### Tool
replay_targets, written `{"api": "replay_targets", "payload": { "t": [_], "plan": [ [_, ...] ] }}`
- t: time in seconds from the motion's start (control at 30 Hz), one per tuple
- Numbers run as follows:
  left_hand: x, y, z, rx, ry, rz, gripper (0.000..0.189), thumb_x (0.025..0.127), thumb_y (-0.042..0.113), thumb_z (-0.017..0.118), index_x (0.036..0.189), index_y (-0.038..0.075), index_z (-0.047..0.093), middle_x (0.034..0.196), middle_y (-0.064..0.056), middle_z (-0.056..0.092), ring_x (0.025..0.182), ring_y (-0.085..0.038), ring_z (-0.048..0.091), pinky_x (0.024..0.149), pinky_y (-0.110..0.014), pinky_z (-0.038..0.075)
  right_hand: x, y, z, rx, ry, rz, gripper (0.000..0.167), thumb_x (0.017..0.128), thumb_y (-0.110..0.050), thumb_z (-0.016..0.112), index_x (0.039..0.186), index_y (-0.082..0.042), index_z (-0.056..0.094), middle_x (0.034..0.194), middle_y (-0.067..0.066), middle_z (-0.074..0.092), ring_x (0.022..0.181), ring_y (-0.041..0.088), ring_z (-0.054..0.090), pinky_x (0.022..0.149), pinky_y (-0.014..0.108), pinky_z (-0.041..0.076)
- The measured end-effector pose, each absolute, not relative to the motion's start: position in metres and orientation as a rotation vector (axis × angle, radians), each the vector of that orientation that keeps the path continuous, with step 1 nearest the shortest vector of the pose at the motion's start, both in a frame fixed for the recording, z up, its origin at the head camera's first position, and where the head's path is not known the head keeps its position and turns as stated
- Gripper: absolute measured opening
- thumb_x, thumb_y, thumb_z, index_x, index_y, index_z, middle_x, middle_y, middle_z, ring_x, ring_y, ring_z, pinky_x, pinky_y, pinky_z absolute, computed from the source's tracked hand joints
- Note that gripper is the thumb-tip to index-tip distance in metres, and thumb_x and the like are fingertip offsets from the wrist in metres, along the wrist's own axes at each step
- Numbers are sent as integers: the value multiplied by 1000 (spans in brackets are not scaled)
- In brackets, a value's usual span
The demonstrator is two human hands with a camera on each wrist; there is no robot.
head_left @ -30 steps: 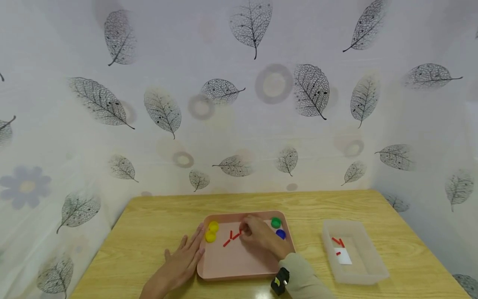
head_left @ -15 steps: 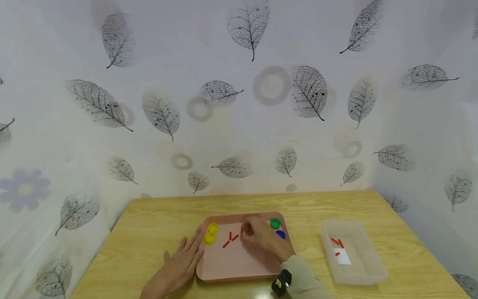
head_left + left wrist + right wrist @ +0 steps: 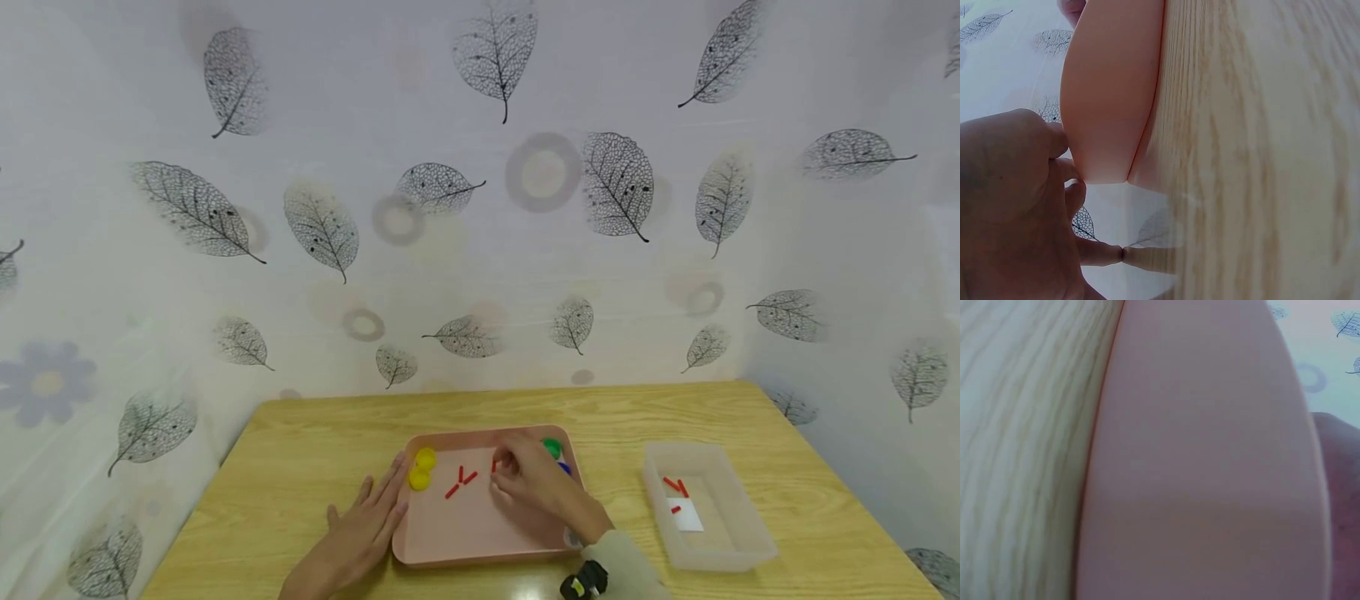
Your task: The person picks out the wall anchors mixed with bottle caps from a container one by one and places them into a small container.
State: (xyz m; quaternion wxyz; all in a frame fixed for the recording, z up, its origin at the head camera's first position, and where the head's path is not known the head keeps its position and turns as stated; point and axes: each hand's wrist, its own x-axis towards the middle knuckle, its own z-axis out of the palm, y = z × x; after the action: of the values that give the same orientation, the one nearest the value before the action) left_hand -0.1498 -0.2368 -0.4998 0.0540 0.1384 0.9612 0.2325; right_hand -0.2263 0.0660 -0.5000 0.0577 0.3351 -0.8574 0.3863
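Note:
A pink tray (image 3: 480, 537) sits on the table, with several short red sticks in it. Three of them, a slanted stick (image 3: 452, 492), an upright stick (image 3: 461, 474) and another slanted stick (image 3: 470, 478), lie close together like a Y. My right hand (image 3: 534, 479) is over the tray's right half, its curled thumb and forefinger pinching one more red stick (image 3: 494, 467). In the right wrist view the tray wall covers most of that hand. My left hand (image 3: 365, 521) rests with extended fingers against the tray's left side; the left wrist view has its fingertips at the wall.
Two yellow round pieces (image 3: 423, 468) lie at the tray's left. A green round piece (image 3: 552, 448) and a partly hidden blue one (image 3: 565, 469) lie at its right. Farther right stands a translucent bin (image 3: 738, 533) holding red sticks and a white card (image 3: 685, 515).
My right hand has moved a little to the right with the red stick, away from the three others. It now hides more of the blue piece. My left hand has stayed in place.

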Motion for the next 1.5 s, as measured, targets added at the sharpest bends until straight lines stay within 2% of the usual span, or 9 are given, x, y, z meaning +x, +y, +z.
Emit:
{"api": "replay_targets", "payload": {
  "t": [0.2,0.47,0.73,1.0,1.5],
  "plan": [
    [-150,-238,-501,415,2928,702,58,113,43,31,167,25,14,172,4,12,147,-56,24,89,-95,8,-220,74,-498,1004,-2590,1222,14,92,-3,73,104,1,68,93,4,66,81,13,61,70,26,56],
    [-150,-239,-501,400,2926,706,58,113,44,30,167,27,14,172,5,12,147,-56,23,90,-94,7,-212,85,-496,1015,-2479,1101,18,85,-2,79,99,-3,68,84,1,62,73,14,60,62,22,52],
    [-149,-239,-503,401,2936,688,59,113,43,31,167,26,14,172,5,12,147,-56,24,89,-95,9,-204,96,-495,985,-2514,1176,15,88,-3,77,100,-6,67,89,-1,61,79,14,57,67,24,52],
    [-149,-240,-503,392,2934,698,59,113,44,30,166,28,13,172,7,10,148,-55,22,90,-94,7,-198,107,-498,1012,-2413,1155,17,86,-1,79,97,-5,68,87,-2,60,74,10,57,63,24,53],
    [-152,-238,-504,389,2938,710,59,113,47,29,166,31,12,171,9,9,149,-51,22,93,-93,7,-183,130,-491,963,-2397,1171,22,86,0,80,101,-8,67,89,-1,61,77,6,56,66,22,54]
  ]
}}
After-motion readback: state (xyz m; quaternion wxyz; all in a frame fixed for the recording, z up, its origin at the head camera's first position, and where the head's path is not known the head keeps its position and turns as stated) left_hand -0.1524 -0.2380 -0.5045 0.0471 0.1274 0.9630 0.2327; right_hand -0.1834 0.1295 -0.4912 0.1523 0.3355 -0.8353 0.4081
